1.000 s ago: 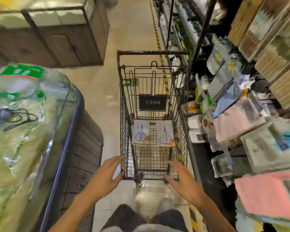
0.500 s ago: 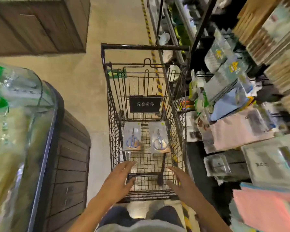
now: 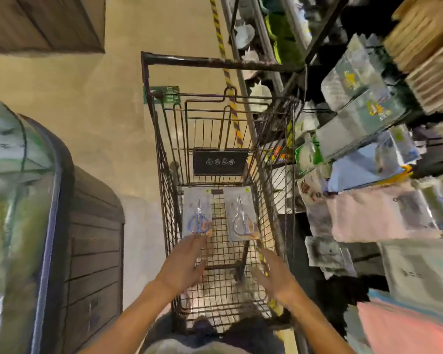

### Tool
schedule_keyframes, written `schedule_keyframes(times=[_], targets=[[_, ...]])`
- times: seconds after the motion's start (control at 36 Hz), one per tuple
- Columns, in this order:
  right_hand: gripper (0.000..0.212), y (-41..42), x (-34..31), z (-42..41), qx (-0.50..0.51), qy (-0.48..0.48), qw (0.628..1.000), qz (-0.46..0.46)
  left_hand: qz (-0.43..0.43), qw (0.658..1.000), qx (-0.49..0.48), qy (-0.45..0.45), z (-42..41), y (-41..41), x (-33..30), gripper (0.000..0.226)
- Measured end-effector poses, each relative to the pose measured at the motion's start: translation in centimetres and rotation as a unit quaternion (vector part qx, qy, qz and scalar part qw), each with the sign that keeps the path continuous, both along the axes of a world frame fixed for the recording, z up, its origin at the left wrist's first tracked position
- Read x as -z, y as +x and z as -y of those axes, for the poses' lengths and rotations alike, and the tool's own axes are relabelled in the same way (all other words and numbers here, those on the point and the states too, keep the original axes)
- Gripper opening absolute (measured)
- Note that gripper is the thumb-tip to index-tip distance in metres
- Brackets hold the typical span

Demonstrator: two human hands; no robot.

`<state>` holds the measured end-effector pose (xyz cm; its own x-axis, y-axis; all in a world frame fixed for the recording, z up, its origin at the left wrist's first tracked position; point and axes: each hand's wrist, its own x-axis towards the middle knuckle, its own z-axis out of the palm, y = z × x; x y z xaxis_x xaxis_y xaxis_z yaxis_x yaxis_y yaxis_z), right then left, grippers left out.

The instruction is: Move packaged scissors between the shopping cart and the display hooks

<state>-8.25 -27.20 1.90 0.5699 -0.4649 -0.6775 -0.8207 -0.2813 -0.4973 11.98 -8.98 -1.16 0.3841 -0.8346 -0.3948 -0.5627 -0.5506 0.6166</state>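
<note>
A dark wire-mesh shopping cart (image 3: 164,154) stands in a narrow aisle on a tan floor (image 3: 108,103), with a curved glass-topped display case (image 3: 18,200) on the left and, touching or nearly touching its right side, a crowded rack of hanging packaged goods (image 3: 368,154); the display hooks themselves are hidden among that stock. Two flat blister-card packs lie side by side on the mesh bottom of the basket, each with its long axis running away from the person, tips pointing to the far end: the blue-handled packaged scissors (image 3: 197,213) on the left and the silver-handled packaged scissors (image 3: 242,215) on the right. Both hands reach down into the basket, fingers straight and spread, holding nothing. The left hand (image 3: 183,267) is nearer, its fingertips at the near edge of the blue-handled pack; whether they touch it is unclear. The right hand (image 3: 273,273) sits short of the silver-handled pack, apart from it. Likely the left pack is taken first, then swung right to the rack.
</note>
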Motion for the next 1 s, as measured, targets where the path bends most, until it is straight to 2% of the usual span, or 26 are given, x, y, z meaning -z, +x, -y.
schedule_keyframes(times=[0.11,0.17,0.25,0.33,0.47,0.61,0.75,0.86,1.0], targets=[[0.065,2.3,2.4,3.2,0.004,-0.012,1.000,0.010,0.000,0.999,-0.035,0.018,2.5,0.8,2.0,0.067],[0.063,3.3,4.6,4.8,0.011,0.016,1.000,0.007,-0.004,0.998,-0.054,0.037,3.3,0.8,3.7,0.067],[0.057,4.0,8.9,6.7,-0.034,0.020,0.999,-0.002,-0.020,0.996,-0.079,0.045,4.1,0.3,7.0,0.068],[0.057,4.4,13.5,8.7,-0.017,0.030,0.999,-0.007,-0.020,0.993,-0.100,0.050,5.0,-0.7,10.7,0.067],[0.074,4.3,20.9,10.4,0.014,0.039,0.999,0.008,-0.027,0.990,-0.117,0.080,7.0,-1.5,15.9,0.063],[0.054,4.6,27.6,11.4,0.022,0.012,1.000,-0.010,-0.025,0.990,-0.103,0.098,7.6,-1.5,20.9,0.069],[0.048,6.3,32.6,11.6,0.043,-0.054,0.997,-0.018,-0.045,0.988,-0.101,0.106,7.5,-1.2,23.4,0.071],[0.077,8.3,34.1,11.4,0.076,-0.091,0.993,-0.006,-0.045,0.989,-0.101,0.095,7.1,-0.7,24.2,0.072],[0.100,8.9,35.7,10.9,0.094,-0.124,0.988,-0.014,-0.038,0.992,-0.096,0.071,6.5,-0.3,24.3,0.069]])
